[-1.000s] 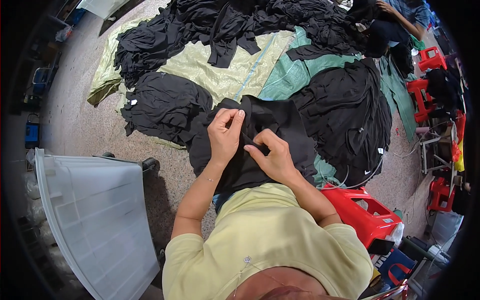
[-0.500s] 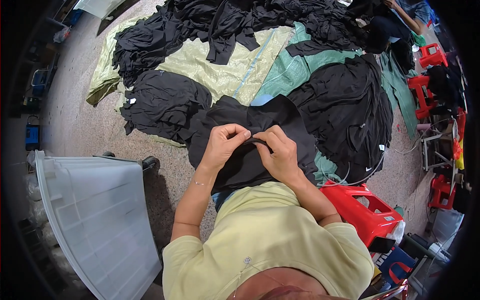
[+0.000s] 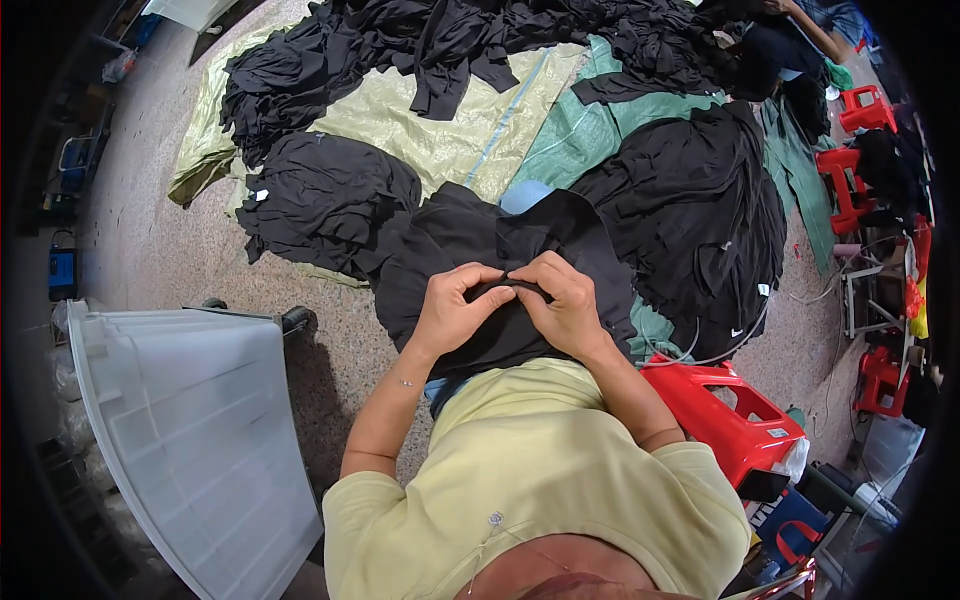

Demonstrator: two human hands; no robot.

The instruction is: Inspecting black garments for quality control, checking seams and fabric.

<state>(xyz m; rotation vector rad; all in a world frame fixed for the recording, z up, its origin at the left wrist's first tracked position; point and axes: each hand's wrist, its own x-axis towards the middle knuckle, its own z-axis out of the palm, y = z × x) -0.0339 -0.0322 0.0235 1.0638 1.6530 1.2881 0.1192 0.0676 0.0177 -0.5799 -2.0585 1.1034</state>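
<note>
A black garment (image 3: 460, 235) is spread over my lap. My left hand (image 3: 457, 308) pinches its folded edge between thumb and fingers. Close beside it, my right hand (image 3: 558, 300) grips the same edge, and the fingertips of both hands nearly meet. A dark fold of cloth bulges between the thumbs and forefingers. Which part of the garment this edge belongs to, I cannot make out.
Black garment piles (image 3: 325, 200) lie left, right (image 3: 690, 220) and beyond, on yellow sacking (image 3: 440, 130) and green sacking (image 3: 575, 135). A translucent bin (image 3: 200, 430) stands at my left, a red stool (image 3: 720, 415) at my right. Another person (image 3: 825, 35) sits far right.
My left fingers have shifted right along the edge, so the two hands are now closer together. The right hand stays in nearly the same place, still pinching the cloth.
</note>
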